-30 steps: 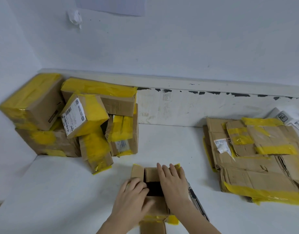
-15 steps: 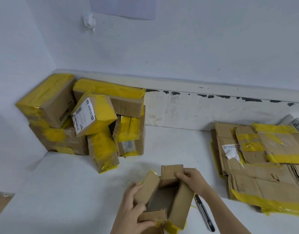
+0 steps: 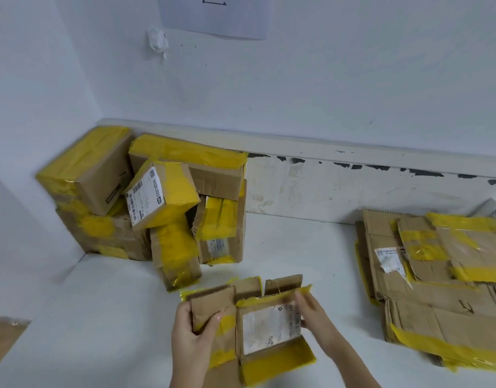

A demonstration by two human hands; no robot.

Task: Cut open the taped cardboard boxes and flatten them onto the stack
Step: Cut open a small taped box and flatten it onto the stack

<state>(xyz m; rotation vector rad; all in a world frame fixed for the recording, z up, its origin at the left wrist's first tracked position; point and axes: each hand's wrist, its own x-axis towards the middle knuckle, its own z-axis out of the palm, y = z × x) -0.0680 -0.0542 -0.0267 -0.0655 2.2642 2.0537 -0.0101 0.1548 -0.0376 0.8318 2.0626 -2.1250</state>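
Opened box (image 3: 258,326) held between left hand (image 3: 192,336), right hand (image 3: 314,315).

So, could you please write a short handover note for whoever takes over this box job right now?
Left hand grips the opened box by its left panel; right hand holds its right edge.
The box is cut open and nearly flat, held above the table.
Done: several flattened boxes lie on the stack at right.
Left: lay this one on the stack, then open the taped boxes piled in the left corner.
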